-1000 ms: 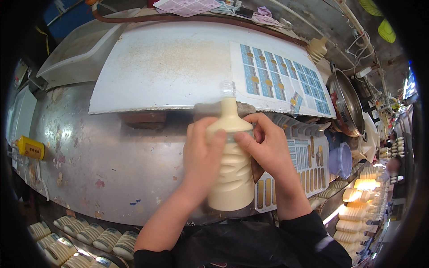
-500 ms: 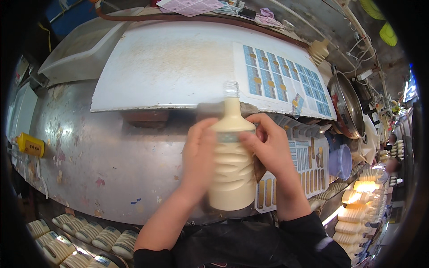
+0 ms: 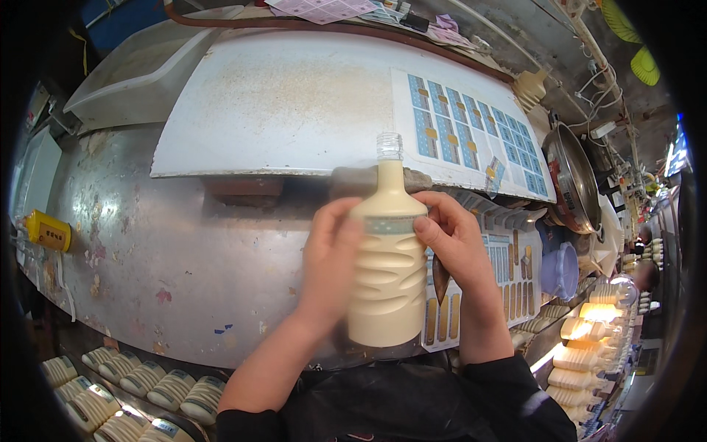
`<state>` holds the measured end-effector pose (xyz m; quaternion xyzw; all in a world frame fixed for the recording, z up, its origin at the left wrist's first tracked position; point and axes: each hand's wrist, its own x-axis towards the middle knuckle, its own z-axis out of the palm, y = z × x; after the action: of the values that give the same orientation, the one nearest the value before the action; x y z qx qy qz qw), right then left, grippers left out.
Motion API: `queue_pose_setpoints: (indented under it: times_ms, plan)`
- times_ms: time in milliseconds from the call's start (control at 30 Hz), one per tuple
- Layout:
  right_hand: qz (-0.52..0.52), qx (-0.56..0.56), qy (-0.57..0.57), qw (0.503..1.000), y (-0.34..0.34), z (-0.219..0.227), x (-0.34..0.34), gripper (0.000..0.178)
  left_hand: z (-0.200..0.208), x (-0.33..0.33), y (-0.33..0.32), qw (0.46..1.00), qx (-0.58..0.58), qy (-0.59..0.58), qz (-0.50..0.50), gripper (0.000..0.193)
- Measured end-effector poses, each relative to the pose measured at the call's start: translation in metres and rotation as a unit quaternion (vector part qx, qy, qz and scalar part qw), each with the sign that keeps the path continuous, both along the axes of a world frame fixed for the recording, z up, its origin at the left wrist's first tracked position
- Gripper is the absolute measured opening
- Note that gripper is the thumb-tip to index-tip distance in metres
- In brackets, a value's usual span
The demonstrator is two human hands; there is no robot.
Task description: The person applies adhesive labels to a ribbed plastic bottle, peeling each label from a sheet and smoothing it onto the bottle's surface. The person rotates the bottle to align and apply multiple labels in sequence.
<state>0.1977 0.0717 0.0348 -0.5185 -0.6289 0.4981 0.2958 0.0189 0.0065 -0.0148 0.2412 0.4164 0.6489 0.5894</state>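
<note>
A cream-coloured bottle (image 3: 387, 295) with wavy grooves stands before me, its clear threaded neck (image 3: 389, 146) pointing away. Around its shoulder runs a thin blue-green label strip (image 3: 390, 225). My left hand (image 3: 333, 254) is curled against the bottle's left side, its fingers blurred by motion and partly hidden. On the other side my right hand (image 3: 458, 236) grips the bottle, with the thumb at the strip's right end and fingers bent behind. Below the right palm shows a dark brown pointed piece (image 3: 440, 280); I cannot tell whether that hand holds it.
A white board (image 3: 294, 96) bears a sheet of blue labels (image 3: 449, 121). More label sheets (image 3: 508, 272) lie right, near a purple bucket (image 3: 561, 269) and a metal pan (image 3: 571, 177). A yellow bottle (image 3: 49, 230) sits left. Cream bottles (image 3: 136, 377) line the lower left.
The bottle and both hands appear slightly farther right in view. My right thumb has shifted outward to the strip's right end. The left hand stays blurred at the bottle's left side.
</note>
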Motion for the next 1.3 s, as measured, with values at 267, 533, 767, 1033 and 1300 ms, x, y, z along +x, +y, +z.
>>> queue_pose_setpoints:
  times_ms: [267,533,767,1033,1300]
  plan:
    - [-0.002,-0.001,0.005,1.0,0.001,-0.001,-0.001,0.04,-0.002,0.001,0.001,0.999,-0.003,0.049,0.006,0.035]
    - [-0.005,0.013,0.013,1.0,0.001,-0.008,0.001,0.039,-0.002,-0.004,-0.005,0.998,-0.024,-0.059,0.012,0.04]
    - [0.03,-0.015,0.044,0.998,0.002,-0.004,0.004,0.041,-0.001,-0.001,-0.012,0.996,0.005,0.083,0.016,0.045]
    - [0.052,-0.153,0.071,0.984,-0.001,-0.01,0.028,0.042,-0.01,0.012,-0.025,0.969,0.044,0.242,-0.017,0.057]
    - [0.052,0.031,0.048,0.997,-0.003,-0.012,0.019,0.041,0.001,0.007,-0.024,0.97,0.019,0.239,0.024,0.065]
